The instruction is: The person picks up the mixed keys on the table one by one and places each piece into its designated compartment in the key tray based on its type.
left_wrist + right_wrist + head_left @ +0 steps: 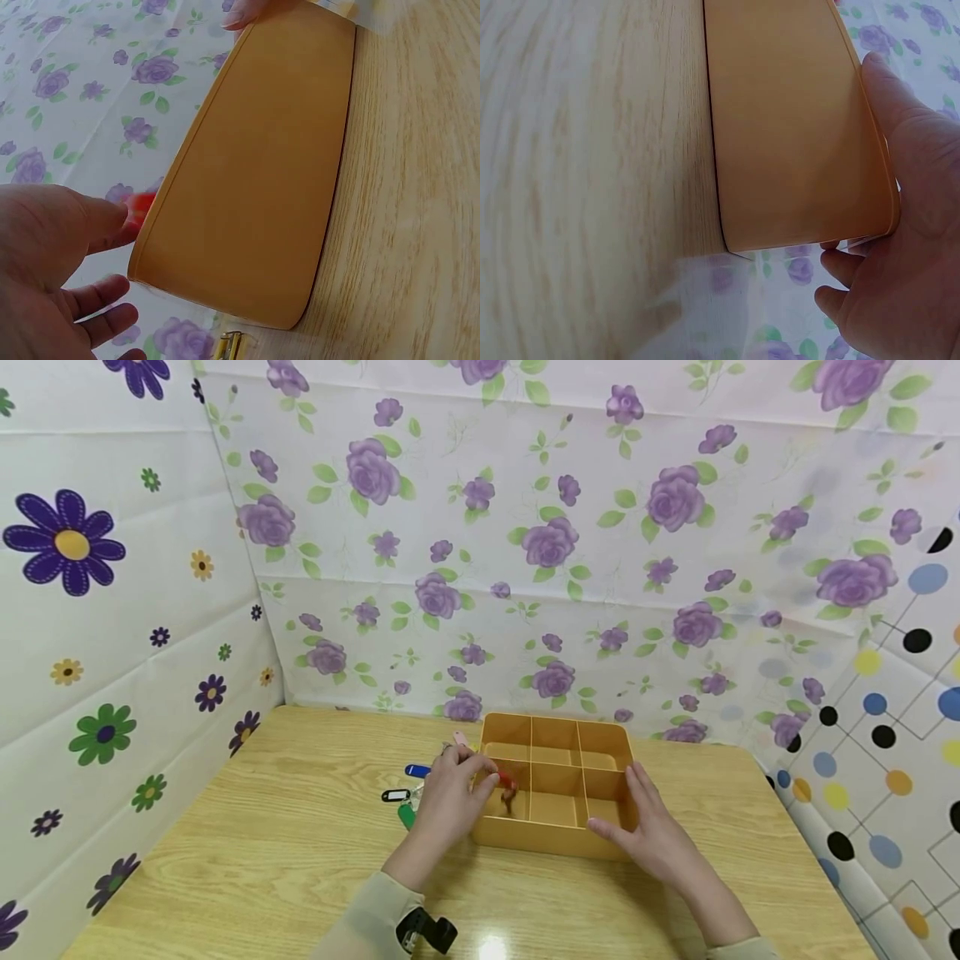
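Note:
A tan six-compartment organizer box (551,839) sits on the table. Over its front left compartment, my left hand (452,789) pinches a small red key tag (504,778) between thumb and fingertips; a blurred brownish piece dangles below. In the left wrist view the red tag (140,206) shows just past the box rim. My right hand (654,831) holds the box's front right corner, its thumb at the front rim and its fingers along the right side. That corner also shows beside the right hand (907,225) in the right wrist view.
Left of the box lie several key tags: a blue tag (417,771), a black-rimmed tag (395,795), a green tag (407,815) and a pink tag (461,739). The left hand partly covers this group. Flowered cloth (450,568) hangs behind the wooden table (300,827).

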A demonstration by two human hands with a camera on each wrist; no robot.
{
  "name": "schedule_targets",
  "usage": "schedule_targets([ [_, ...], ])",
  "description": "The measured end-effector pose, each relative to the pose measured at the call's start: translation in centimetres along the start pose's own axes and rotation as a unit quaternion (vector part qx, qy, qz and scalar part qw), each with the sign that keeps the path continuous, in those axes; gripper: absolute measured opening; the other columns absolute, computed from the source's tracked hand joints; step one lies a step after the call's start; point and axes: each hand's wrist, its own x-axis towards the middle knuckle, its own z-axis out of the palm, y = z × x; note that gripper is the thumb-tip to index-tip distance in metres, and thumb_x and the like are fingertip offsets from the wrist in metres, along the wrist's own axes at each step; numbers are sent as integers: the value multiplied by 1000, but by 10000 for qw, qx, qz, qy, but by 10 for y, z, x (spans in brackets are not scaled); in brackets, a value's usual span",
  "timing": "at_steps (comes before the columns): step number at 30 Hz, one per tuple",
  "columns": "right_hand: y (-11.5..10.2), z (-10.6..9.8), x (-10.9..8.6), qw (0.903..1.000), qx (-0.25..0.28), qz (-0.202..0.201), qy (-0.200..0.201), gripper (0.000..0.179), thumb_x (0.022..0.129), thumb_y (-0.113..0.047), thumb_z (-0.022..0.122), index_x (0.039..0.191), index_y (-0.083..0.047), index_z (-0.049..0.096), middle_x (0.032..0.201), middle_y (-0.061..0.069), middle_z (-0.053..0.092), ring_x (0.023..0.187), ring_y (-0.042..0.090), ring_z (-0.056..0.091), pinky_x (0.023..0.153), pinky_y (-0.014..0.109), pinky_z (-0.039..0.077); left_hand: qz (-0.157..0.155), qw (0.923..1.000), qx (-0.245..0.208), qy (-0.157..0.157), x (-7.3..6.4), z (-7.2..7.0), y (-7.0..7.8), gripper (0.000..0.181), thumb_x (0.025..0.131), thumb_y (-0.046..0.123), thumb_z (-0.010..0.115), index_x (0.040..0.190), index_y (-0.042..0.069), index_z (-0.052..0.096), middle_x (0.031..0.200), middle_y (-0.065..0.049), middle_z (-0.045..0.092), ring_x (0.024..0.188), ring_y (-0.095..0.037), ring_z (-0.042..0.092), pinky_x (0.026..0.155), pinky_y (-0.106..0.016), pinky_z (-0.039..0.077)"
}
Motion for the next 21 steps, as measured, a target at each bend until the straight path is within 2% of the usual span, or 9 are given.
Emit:
schedule_targets([
  [3, 0, 0, 0, 10000, -2, 1, 11, 118, 102, -66, 71, 176, -1, 4, 183, 20, -4, 152, 64, 32, 112, 80, 39, -123, 9998, -42, -129, 0, -1, 0, 19, 107, 27, 77, 123, 16, 79, 129, -12, 62, 119, -35, 59, 101, -55, 48],
  [10, 0, 0, -1, 10000, -3, -20, 32, 120, 101, -69, 69, 176, -1, 5, 183, 19, -4, 154, 63, 29, 113, 80, 37, -468, 9988, -106, -91, 3, -6, -2, 39, 111, 31, 72, 144, 12, 71, 140, -14, 63, 131, -37, 59, 105, -59, 52],
  [14, 0, 0, -1, 10000, 6, -27, 32, 120, 101, -70, 70, 176, -1, 5, 183, 20, -4, 155, 63, 27, 114, 80, 36, -633, 9978, -165, -131, 4, -10, -4, 46, 112, 34, 70, 152, 12, 66, 148, -16, 61, 139, -40, 56, 110, -61, 49],
  [21, 0, 0, 0, 10000, -32, -20, 9, 120, 102, -68, 70, 176, -1, 4, 184, 19, -5, 154, 63, 29, 113, 80, 38, -533, 9985, -84, 29, 6, -19, -10, 46, 112, 30, 70, 153, 9, 65, 149, -17, 63, 141, -43, 56, 114, -63, 47],
])
